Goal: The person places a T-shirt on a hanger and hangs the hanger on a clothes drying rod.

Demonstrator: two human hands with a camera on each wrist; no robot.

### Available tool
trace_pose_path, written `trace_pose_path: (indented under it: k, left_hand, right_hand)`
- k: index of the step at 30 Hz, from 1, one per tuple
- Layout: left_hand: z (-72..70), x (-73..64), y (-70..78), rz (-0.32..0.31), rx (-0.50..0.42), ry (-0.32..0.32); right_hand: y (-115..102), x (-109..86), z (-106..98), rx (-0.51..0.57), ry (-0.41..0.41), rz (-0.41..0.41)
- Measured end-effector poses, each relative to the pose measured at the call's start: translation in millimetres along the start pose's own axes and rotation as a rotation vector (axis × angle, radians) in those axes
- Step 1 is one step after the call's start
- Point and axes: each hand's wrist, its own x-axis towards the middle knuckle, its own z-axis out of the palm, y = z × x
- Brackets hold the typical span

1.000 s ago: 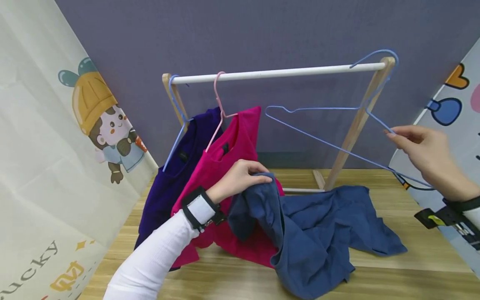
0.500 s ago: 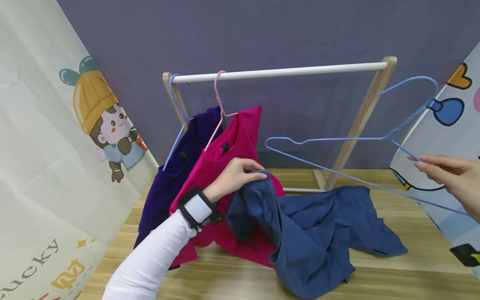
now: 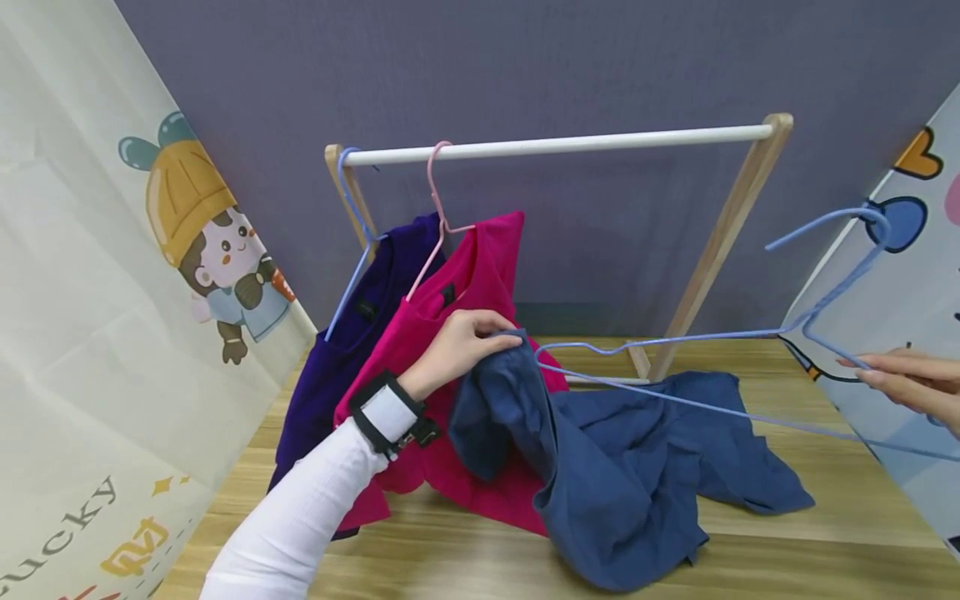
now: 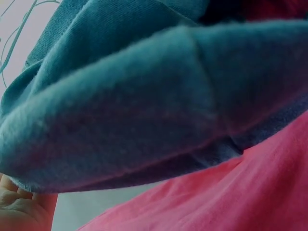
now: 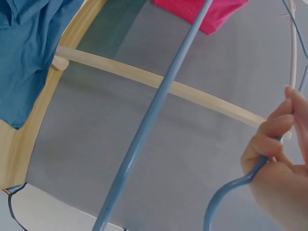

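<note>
My left hand [image 3: 461,348] pinches the edge of a dark blue garment [image 3: 622,492] and holds that part raised; the rest lies crumpled on the wooden table. In the left wrist view the blue cloth [image 4: 144,106] fills most of the frame, with a bit of the hand at the lower left. At the right, my right hand [image 3: 918,383] grips one shoulder of a blue wire hanger [image 3: 697,337], its fingers curled round the wire in the right wrist view. The hanger's far end overlaps the garment's raised edge in the head view; its hook points up and left.
A rack with a white rail [image 3: 570,146] and wooden legs stands behind. On its left side hang a purple shirt [image 3: 318,400] on a blue hanger and a pink shirt [image 3: 397,367] on a pink hanger. Printed curtains [image 3: 82,275] flank the wooden table [image 3: 465,558].
My right hand has brought the hanger down and to the right, away from the rail to the garment's height. My left hand, still pinching the garment, has shifted slightly left and up.
</note>
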Motion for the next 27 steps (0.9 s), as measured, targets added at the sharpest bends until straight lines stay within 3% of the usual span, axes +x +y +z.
trace_pose_path:
  k: [1, 2, 6, 11, 15, 19, 24, 27]
  left_hand:
    - [-0.3, 0.1, -0.3, 0.003, -0.005, 0.001]
    - [-0.7, 0.1, -0.7, 0.005, -0.015, 0.0]
    - [-2.5, -0.1, -1.7, 0.017, -0.071, -0.035]
    - [-4.7, -0.9, -2.6, 0.033, -0.094, -0.096]
    - [-9.5, -4.8, 13.1, 0.018, -0.094, -0.139]
    - [-12.6, -7.5, 26.1, 0.011, -0.097, -0.164]
    - [-9.5, -8.1, 30.0, 0.027, -0.097, -0.159]
    - [-5.7, -8.3, 32.3, 0.05, -0.076, -0.158]
  right_hand:
    - [1, -1.6, 1, 0.011, 0.002, 0.008]
    - [0, -3.1, 2, 0.04, 0.012, 0.098]
    - [0, -7.1, 7, 0.23, 0.063, 0.248]
    - [1, -9.9, 8, 0.203, 0.051, 0.232]
    - [2, -11.7, 5, 0.105, 0.038, 0.287]
    - [0, -11.4, 4, 0.062, 0.026, 0.256]
    - [-6, -9.4, 7, 0.155, 0.024, 0.254]
    - [-11, -7.2, 9, 0.214, 0.017, 0.335]
